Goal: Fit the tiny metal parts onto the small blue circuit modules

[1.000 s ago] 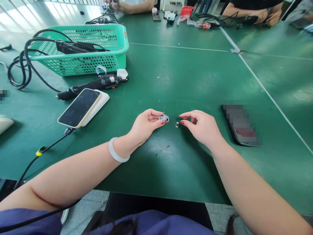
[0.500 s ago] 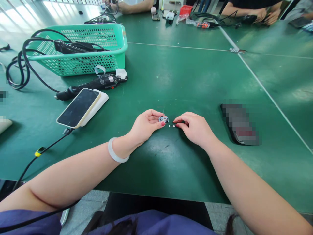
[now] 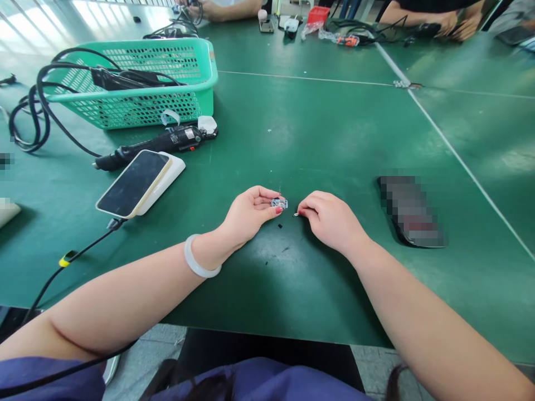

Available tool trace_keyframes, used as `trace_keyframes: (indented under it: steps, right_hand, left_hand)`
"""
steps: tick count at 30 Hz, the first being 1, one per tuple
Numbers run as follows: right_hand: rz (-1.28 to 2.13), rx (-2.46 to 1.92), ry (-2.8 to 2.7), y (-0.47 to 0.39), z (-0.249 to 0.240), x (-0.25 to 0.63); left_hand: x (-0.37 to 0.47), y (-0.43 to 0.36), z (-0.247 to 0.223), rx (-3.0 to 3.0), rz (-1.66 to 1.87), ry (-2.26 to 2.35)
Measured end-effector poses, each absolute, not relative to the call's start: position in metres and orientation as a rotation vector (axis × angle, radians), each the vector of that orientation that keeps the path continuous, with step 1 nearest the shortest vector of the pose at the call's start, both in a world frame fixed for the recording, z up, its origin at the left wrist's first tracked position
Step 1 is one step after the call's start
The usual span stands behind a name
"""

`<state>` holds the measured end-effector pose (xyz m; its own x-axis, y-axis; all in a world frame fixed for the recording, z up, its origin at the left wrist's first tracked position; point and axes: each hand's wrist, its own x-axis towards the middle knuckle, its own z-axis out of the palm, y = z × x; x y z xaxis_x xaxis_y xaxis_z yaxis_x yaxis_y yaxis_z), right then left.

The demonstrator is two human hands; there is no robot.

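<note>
Between the thumb and fingers of my left hand (image 3: 251, 211) is a small grey electronic part (image 3: 279, 203), perhaps a tiny circuit board; its detail is too small to read. My right hand (image 3: 328, 214), a little to the right of it, is closed with the fingertips pinching a tiny white-and-metal piece (image 3: 296, 214). The two held pieces are apart. On the green table (image 3: 292, 289) just below my left fingertips lies a tiny black piece (image 3: 280, 226).
To the left a phone (image 3: 134, 184) rests tilted on a white stand, with a black electric screwdriver (image 3: 159, 146) behind it. A green basket (image 3: 129, 108) holds cables. A dark, blurred-out object (image 3: 412, 214) lies at right. Other people's hands (image 3: 457, 25) are at the far edge.
My right fingers have closed on the small white-rimmed piece and tilted it. A tiny black piece now shows on the table below my left hand. My left hand has stayed in place.
</note>
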<state>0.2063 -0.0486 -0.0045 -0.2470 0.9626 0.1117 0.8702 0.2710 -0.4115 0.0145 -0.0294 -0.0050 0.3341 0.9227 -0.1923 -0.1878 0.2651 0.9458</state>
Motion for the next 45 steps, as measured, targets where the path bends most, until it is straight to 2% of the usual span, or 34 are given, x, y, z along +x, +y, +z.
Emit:
trace_keyframes:
  steps: [6,14,22,32,40,45]
  right_hand:
    - [0.266,-1.597,-2.196,-0.057,0.002,0.201]
    - [0.383,-1.505,-2.324,-0.069,-0.003,0.179]
    - [-0.224,-1.335,-2.095,-0.07,0.005,0.184]
    - [-0.652,-1.249,-2.294,-0.071,0.008,0.184]
    - [-0.695,-1.243,-2.307,-0.073,0.008,0.181]
    - [-0.569,-1.176,-2.191,-0.068,0.003,0.182]
  left_hand:
    - [0.013,-0.029,-0.006,1.011,0.938,0.921]
    - [0.014,-0.029,-0.007,1.018,0.954,0.933]
    - [0.014,-0.031,-0.005,1.067,0.916,0.979]
    - [0.014,-0.033,0.0,1.259,0.859,1.096]
    - [0.015,-0.034,0.002,1.279,0.867,1.123]
    - [0.015,-0.031,-0.003,1.061,0.904,0.951]
